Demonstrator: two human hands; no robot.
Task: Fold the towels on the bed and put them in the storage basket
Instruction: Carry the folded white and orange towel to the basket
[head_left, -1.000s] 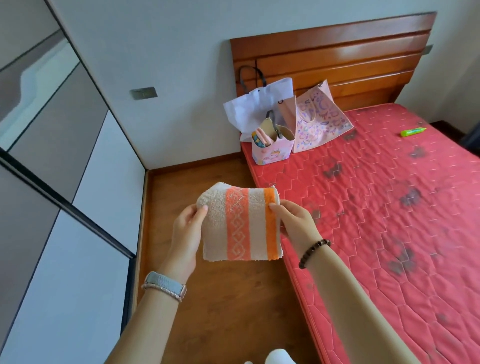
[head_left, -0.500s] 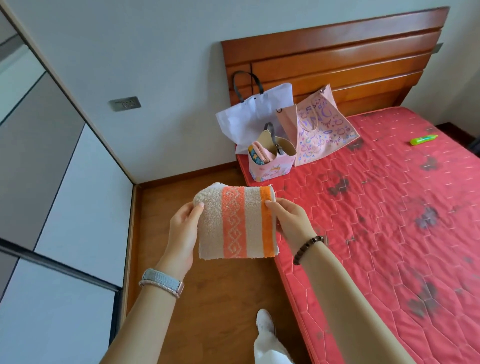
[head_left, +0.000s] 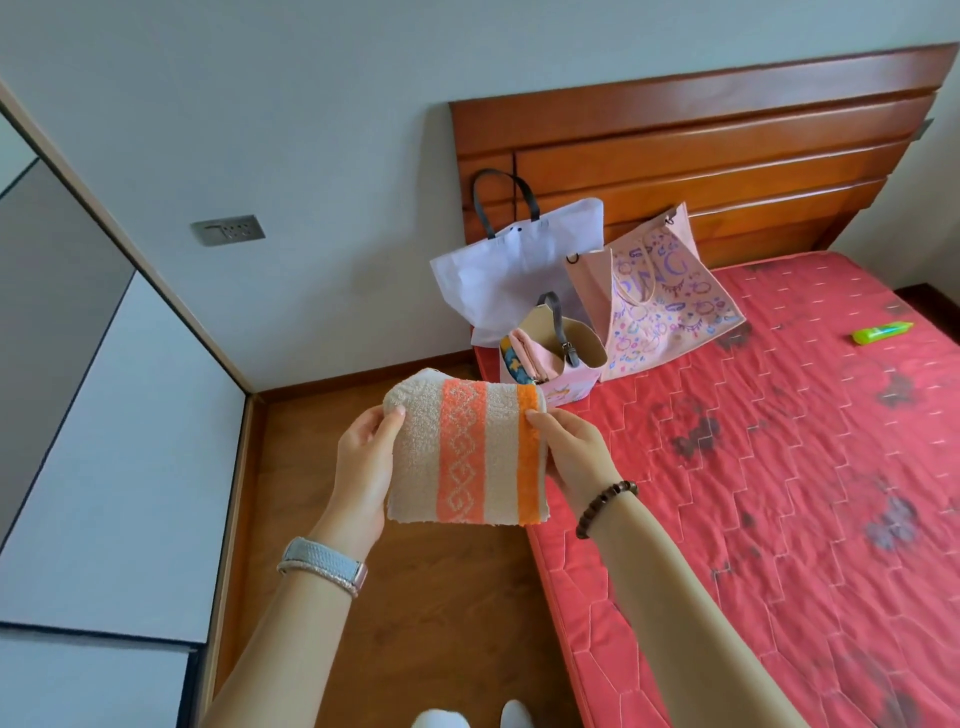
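We hold folded beige terry towel with orange stripes (head_left: 465, 457). Left hand (head_left: 363, 467), right hand (head_left: 571, 452): each grip pinches one side so fold cannot flop open. Small pink storage basket (head_left: 565, 388) sits ahead on red bed (head_left: 779, 467).

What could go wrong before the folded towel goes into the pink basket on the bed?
1. The left hand and right hand hold the striped towel only by its side edges, over the wooden floor; a slip could drop it there.
2. The pink storage basket stands at the mattress corner; a push might tip it off.
3. Its dark strap hangs over the opening and may snag the towel.
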